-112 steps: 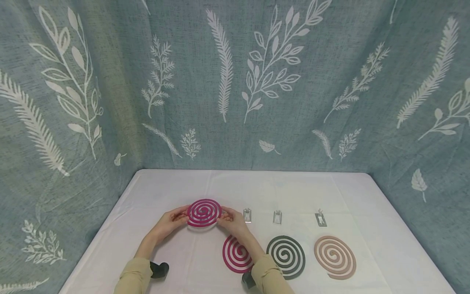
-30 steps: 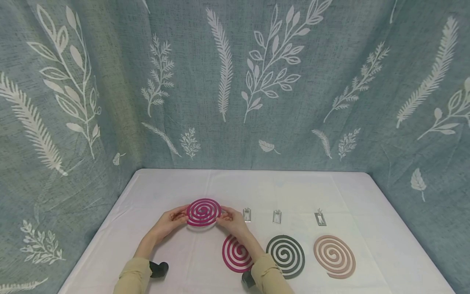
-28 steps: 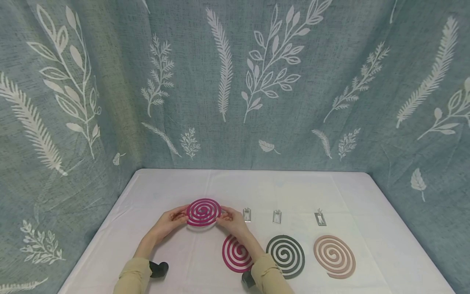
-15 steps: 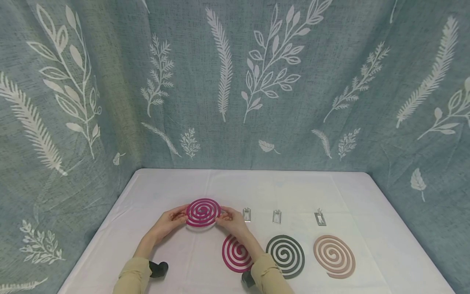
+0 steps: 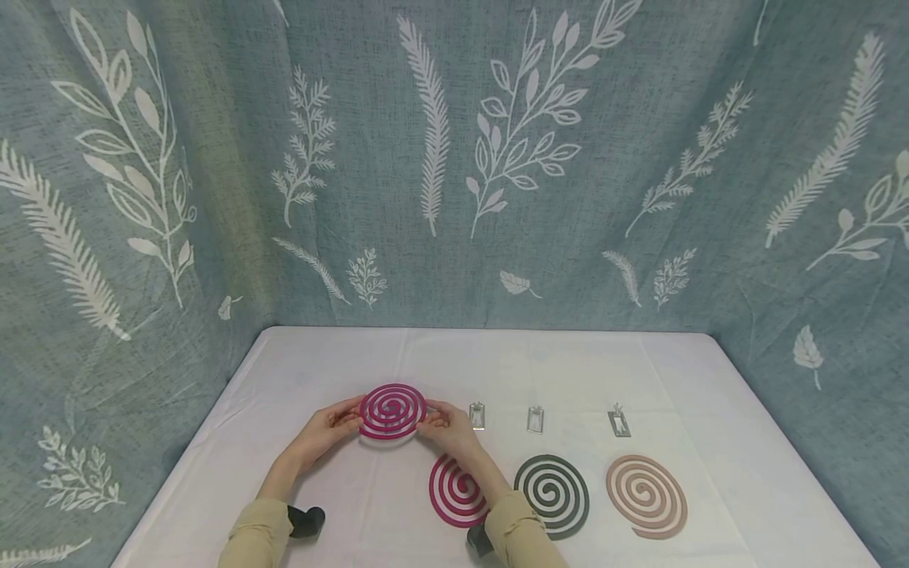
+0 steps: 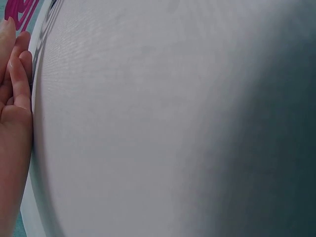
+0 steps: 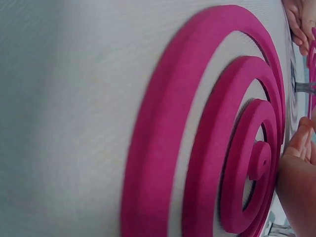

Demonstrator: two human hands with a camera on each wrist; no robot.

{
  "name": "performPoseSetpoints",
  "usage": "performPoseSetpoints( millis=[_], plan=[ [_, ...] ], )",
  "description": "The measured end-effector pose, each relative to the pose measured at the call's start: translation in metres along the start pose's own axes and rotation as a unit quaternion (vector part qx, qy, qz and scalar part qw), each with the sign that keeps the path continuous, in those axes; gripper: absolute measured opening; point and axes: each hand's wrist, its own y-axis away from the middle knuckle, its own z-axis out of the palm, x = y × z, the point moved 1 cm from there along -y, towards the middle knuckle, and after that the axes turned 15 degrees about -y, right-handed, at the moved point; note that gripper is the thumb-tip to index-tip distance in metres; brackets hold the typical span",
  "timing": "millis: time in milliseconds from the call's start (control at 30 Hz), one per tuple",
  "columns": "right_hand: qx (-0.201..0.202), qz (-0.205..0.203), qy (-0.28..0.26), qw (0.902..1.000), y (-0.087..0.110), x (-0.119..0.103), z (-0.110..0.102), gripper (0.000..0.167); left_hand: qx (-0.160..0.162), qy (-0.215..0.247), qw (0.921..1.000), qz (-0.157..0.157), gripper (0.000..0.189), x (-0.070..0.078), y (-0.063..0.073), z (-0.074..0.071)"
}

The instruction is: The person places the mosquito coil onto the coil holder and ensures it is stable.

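My left hand (image 5: 328,428) and right hand (image 5: 450,430) pinch opposite edges of a magenta mosquito coil (image 5: 393,408), which sits slightly above the white tabletop. Thumbs lie toward the near side of the rim. In the right wrist view, a small grey metal stand (image 7: 303,87) shows under the held coil. A second magenta mosquito coil (image 5: 463,487) lies flat below my right forearm, which covers its right part; it fills much of the right wrist view. In the left wrist view only a corner of the held coil shows, beyond the left fingertips.
To the right lie a dark green mosquito coil (image 5: 550,493) and a brown mosquito coil (image 5: 648,497). Behind them stand small metal coil stands, one on the left (image 5: 478,416), one in the middle (image 5: 536,420) and one on the right (image 5: 620,424). A leaf-patterned curtain (image 5: 454,158) surrounds the table (image 5: 341,355).
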Motion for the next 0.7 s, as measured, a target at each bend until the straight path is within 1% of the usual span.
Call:
performPoseSetpoints(
  millis=[267, 333, 433, 533, 600, 700],
  plan=[
    [0.0, 0.002, 0.002, 1.0, -0.0005, 0.0018, -0.0001, 0.05, 0.0, 0.004, 1.0, -0.005, 0.058, -0.0001, -0.0001, -0.0004],
    [0.0, 0.002, 0.001, 1.0, -0.0013, 0.0025, -0.0001, 0.05, -0.001, 0.003, 1.0, 0.0, 0.058, 0.0001, -0.0001, -0.0003],
    [-0.001, -0.003, 0.004, 1.0, 0.0031, -0.0039, 0.0017, 0.05, 0.0, 0.002, 1.0, 0.0, 0.059, 0.0, -0.0002, -0.0004],
    [-0.002, -0.003, 0.001, 1.0, 0.0036, -0.0049, 0.0017, 0.05, 0.001, -0.002, 1.0, -0.002, 0.059, -0.0001, -0.0003, -0.0005],
    [-0.003, -0.003, -0.001, 1.0, 0.003, -0.0039, 0.0014, 0.051, 0.003, -0.008, 1.0, -0.005, 0.059, 0.0003, -0.0002, -0.0004],
    [-0.003, 0.0, -0.005, 1.0, -0.0031, 0.0046, -0.0008, 0.052, 0.003, -0.016, 0.9999, -0.006, 0.059, 0.0013, 0.0001, 0.0]
  ],
)
